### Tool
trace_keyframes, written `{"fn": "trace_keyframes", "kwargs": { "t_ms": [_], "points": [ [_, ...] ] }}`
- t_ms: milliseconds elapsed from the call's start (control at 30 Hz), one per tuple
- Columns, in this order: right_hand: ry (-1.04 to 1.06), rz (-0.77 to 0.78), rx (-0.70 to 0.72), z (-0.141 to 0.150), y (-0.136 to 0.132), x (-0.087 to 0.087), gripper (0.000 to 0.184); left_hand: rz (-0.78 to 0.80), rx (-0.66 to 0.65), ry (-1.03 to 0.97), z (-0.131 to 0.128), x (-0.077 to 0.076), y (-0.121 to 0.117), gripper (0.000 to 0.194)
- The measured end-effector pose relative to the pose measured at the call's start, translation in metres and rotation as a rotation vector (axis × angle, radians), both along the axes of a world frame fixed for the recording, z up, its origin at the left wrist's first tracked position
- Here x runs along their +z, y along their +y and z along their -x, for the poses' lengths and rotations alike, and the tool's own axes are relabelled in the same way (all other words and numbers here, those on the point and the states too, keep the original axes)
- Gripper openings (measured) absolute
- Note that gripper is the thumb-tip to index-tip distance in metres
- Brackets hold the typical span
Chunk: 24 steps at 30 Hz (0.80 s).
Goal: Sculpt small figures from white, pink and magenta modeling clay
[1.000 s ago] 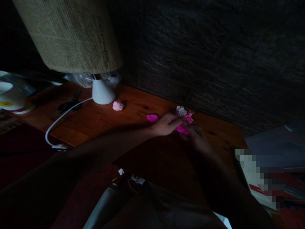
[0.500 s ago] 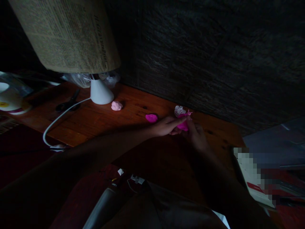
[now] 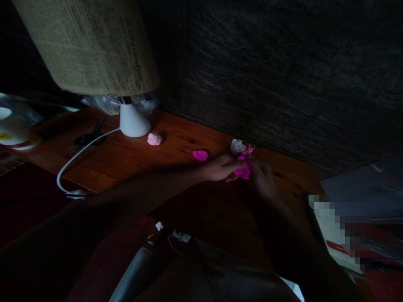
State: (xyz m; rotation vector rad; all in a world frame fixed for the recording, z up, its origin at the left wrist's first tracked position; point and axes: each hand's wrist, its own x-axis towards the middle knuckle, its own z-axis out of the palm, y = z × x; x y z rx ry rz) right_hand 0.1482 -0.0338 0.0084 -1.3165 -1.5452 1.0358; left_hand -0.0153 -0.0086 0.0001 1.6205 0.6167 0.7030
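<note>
Between my two hands is a flattened lump of bright pink modelling clay [image 3: 242, 168]. My left hand [image 3: 220, 167] grips it from the left, thumb on its face. On the other side my right hand [image 3: 263, 178] pinches its right edge; those fingers are partly hidden in shadow. Just behind the clay lie a whitish, petalled piece [image 3: 238, 146] and a small pink branching piece [image 3: 249, 149]. A second bright pink clay piece [image 3: 200, 155] rests on the table left of my left hand. Farther left sits a pale pink clay lump [image 3: 154, 139].
A lamp with a white base [image 3: 134, 121] and newsprint shade [image 3: 94, 50] stands on the wooden table [image 3: 176, 130], its white cable [image 3: 74, 158] hanging over the front edge. Dark scissors [image 3: 91, 136] and a white tub [image 3: 19, 130] are at left. A dark wall [image 3: 267, 75] rises behind.
The held pink clay has come slightly lower and shows more of its face. My left thumb has moved down across it. The pieces on the table stay put.
</note>
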Motion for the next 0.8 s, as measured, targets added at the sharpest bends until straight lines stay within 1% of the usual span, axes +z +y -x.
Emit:
{"fn": "trace_keyframes", "kwargs": {
  "t_ms": [100, 167, 233, 333, 400, 567, 667, 800],
  "points": [
    [0.011, -0.031, 0.005, 0.000, -0.001, 0.004, 0.048, 0.041, 0.015, -0.072, -0.002, -0.002, 0.001, 0.050],
    [0.004, -0.062, 0.011, 0.001, -0.002, 0.007, 0.047, 0.053, -0.001, -0.091, -0.003, -0.002, 0.002, 0.048],
    [-0.015, -0.097, -0.019, 0.003, -0.002, 0.010, 0.047, 0.058, -0.020, -0.093, -0.002, -0.001, 0.002, 0.046],
    [-0.008, -0.113, -0.075, 0.006, -0.003, 0.012, 0.051, 0.065, -0.022, -0.106, -0.002, 0.000, 0.002, 0.045],
    [0.010, -0.087, -0.073, 0.006, -0.003, 0.012, 0.055, 0.062, -0.023, -0.113, -0.001, 0.001, 0.002, 0.044],
    [0.001, 0.020, 0.018, 0.001, -0.001, 0.003, 0.065, 0.070, -0.060, -0.090, -0.001, 0.002, 0.001, 0.039],
    [-0.019, 0.040, 0.091, -0.003, -0.001, -0.002, 0.063, 0.071, -0.085, -0.077, -0.001, 0.003, 0.000, 0.036],
    [0.005, 0.037, 0.133, 0.000, -0.003, 0.001, 0.057, 0.093, -0.092, -0.085, 0.000, 0.006, 0.000, 0.033]
  ]
}}
